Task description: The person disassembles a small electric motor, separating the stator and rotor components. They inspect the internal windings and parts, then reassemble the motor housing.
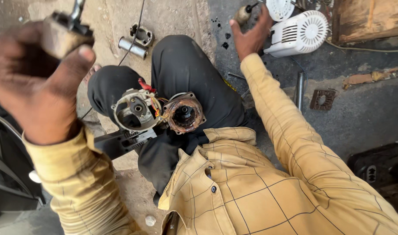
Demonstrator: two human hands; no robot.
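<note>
My left hand (38,82) is raised close to the camera, shut on the worn wooden handle of a tool (66,32) whose metal shaft points up out of view. My right hand (252,35) reaches far forward to the ground, fingers spread beside a small round-handled tool (243,13) and a white ribbed fan cover (299,32). An opened electric motor lies on my lap: a grey end housing (136,111) with red and yellow wires, joined to a rusty round stator part (184,114).
A metal cylinder (132,47) and a small cast fitting (142,35) lie on the sandy ground ahead. A second white round cover (280,8), a wooden box (371,19), a steel rod (299,89) and a rusty square plate (323,99) lie to the right.
</note>
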